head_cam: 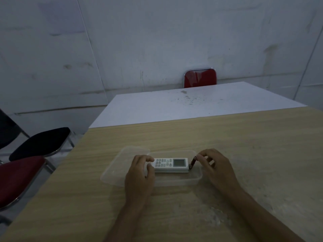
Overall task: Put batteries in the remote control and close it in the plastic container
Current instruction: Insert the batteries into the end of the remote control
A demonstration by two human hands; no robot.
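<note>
Our right hand (215,167) pinches a battery (193,162) at the right end of the remote control (170,165), which lies face up in the plastic container (195,179); our left hand (139,173) grips its left end. We should turn the remote over first. Both forearms reach forward, wrists low.

white remote (170,165), wood-grain table (244,145), red chair (200,78)

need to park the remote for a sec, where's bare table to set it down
Bare wood lies right of the plastic container, beyond the right hand, and along the far wooden table before the white table. Crowded: inside the container, around the remote control, battery, left hand and lid.
</note>
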